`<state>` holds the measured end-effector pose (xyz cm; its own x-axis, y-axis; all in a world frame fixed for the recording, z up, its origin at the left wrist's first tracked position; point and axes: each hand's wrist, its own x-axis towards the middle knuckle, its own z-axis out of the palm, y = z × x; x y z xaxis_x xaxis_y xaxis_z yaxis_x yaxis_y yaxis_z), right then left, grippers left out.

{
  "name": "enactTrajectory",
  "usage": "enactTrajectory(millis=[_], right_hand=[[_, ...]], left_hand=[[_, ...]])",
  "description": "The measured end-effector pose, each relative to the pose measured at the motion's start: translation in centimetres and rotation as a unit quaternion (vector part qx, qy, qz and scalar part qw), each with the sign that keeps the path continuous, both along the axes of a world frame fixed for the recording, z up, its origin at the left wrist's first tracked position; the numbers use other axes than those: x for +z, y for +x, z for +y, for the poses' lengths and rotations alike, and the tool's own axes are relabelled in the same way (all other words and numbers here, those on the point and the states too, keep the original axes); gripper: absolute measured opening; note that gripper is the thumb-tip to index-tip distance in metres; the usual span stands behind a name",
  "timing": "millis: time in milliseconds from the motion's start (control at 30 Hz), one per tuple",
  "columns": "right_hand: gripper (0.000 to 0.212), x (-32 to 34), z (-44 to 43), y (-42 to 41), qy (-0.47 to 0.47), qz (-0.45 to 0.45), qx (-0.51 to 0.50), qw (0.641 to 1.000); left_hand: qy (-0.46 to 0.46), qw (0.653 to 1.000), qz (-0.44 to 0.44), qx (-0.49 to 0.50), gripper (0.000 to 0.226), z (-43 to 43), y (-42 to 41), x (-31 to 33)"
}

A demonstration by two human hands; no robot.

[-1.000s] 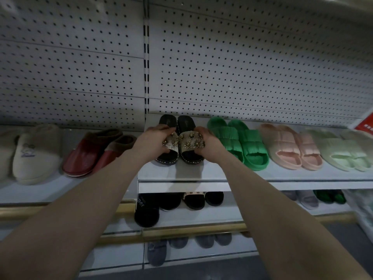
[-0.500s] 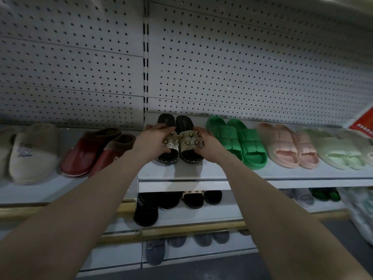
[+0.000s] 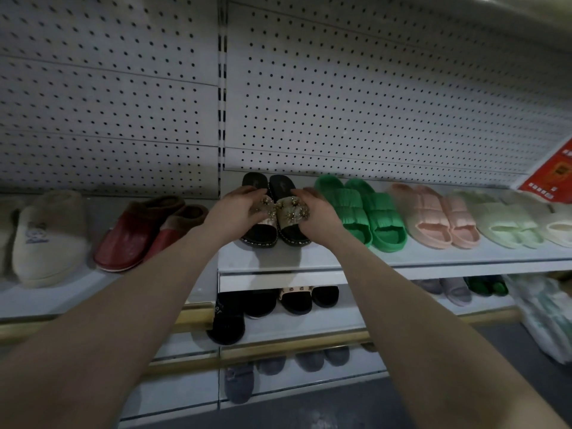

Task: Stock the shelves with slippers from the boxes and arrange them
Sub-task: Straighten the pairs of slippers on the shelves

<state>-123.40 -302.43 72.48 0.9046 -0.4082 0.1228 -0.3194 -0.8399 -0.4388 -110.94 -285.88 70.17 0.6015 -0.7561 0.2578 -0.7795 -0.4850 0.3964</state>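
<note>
Squaring black jewel-strapped slippers (image 3: pixel 286 212), my left hand (image 3: pixel 238 209) and right hand (image 3: pixel 315 212) clasp one each; green foam pair (image 3: pixel 362 212) at three o'clock looks shelved.

Black slippers (image 3: pixel 274 212) (beige jewelled straps), green pair (image 3: pixel 360 212), pink pair (image 3: pixel 433 216), red pair (image 3: pixel 145 230).

Black slippers (image 3: pixel 289 213) with jewelled straps sit paired on the shelf (image 3: pixel 325 258).

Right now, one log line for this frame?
step: arranging | left hand: grips black jewelled slippers | right hand: grips same pair | pair: on shelf, beside green slippers
</note>
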Motion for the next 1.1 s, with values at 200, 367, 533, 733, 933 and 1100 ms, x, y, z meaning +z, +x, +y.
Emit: enactTrajectory(millis=[200, 367, 533, 733, 933, 1100], right_hand=[[0.063, 0.4, 2.0, -0.4, -0.004, -0.06, -0.012, 0.998], [0.055, 0.5, 3.8, 0.0, -0.013, -0.082, 0.006, 0.997], [0.056, 1.4, 5.1, 1.5, -0.035, -0.074, 0.035, 0.996], [0.057, 1.2, 6.5, 4.9, -0.038, -0.083, 0.083, 0.992], [0.057, 0.0, 8.7, 7.4, -0.038, -0.068, 0.126, 0.989], [0.052, -0.4, 11.2, 10.0, -0.07, -0.033, 0.122, 0.989]], left_hand=[[-0.033, 0.999, -0.006, -0.005, 0.052, 1.5, 0.1, 0.5], [-0.054, 0.998, -0.017, 0.001, 0.049, 3.5, 0.6, 0.8], [-0.062, 0.998, -0.012, 0.03, 0.047, 5.5, 1.0, 1.6], [-0.042, 0.996, -0.025, 0.073, 0.044, 7.9, 2.4, 2.0], [-0.031, 0.994, -0.01, 0.106, 0.042, 11.0, 4.0, 0.6], [-0.03, 0.994, 0.016, 0.104, 0.034, 14.3, 7.4, -1.1]])
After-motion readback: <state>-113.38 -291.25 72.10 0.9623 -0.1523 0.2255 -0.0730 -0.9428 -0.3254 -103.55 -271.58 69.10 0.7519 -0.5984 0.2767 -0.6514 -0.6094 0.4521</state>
